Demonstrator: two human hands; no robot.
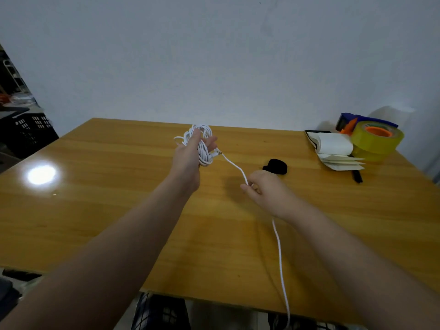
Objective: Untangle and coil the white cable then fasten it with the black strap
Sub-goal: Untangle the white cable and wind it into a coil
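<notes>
Holding the wound part of the white cable (204, 154) up off the surface (119, 210), I had my left grip (190, 153) curled round the bundle of loops. I judged that this stopped the turns from slipping apart while the loose length was fed in. The loops looked uneven, some standing out above my fingers, so the coil was not yet tidy. A plug (217, 152) poked out just beside my left fingertips.

From there a single strand ran down and to the right into my right grip (264, 191), which pinched it narrowly between thumb and fingers. I took this as a guiding hold that let me draw the strand taut and steer the next turn. Below that grip the rest of the cable trailed toward me, across the surface and over its near edge, where its end went out of view.

The black strap (276, 166) lay on the surface just beyond my right grip, untouched and close by for fastening. A tape roll (377, 136) and a notebook (333, 144) sat well apart at the far right corner.
</notes>
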